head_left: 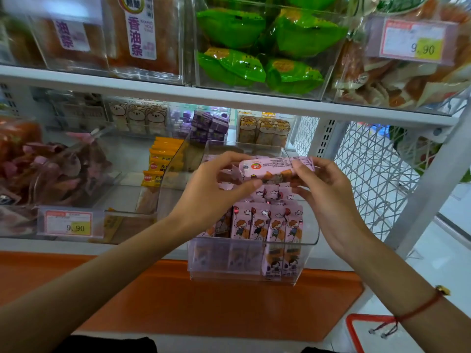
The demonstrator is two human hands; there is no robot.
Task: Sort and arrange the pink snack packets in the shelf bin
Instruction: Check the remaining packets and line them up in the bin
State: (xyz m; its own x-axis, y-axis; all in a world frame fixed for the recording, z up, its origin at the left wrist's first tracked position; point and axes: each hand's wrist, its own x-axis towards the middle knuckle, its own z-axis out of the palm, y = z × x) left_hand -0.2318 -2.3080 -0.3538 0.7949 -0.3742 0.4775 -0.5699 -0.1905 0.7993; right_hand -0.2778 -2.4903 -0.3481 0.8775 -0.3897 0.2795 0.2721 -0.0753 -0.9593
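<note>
A clear plastic shelf bin (309,247) sticks out over the shelf's front edge and holds several pink snack packets (265,225) standing upright in a row at its front. Above the bin, one pink packet (270,168) lies sideways between both hands. My left hand (216,187) pinches its left end with thumb below and fingers above. My right hand (321,189) pinches its right end. More pink packets lie loose deeper in the bin, partly hidden by my hands.
Left of the bin stand yellow packets (159,161) in a clear bin, and a bin of dark red snacks (51,169) with a 9.90 price tag (68,224). The upper shelf (229,98) hangs overhead with green packets (257,52). A wire mesh side panel (374,169) is at right; a red basket (356,329) is below.
</note>
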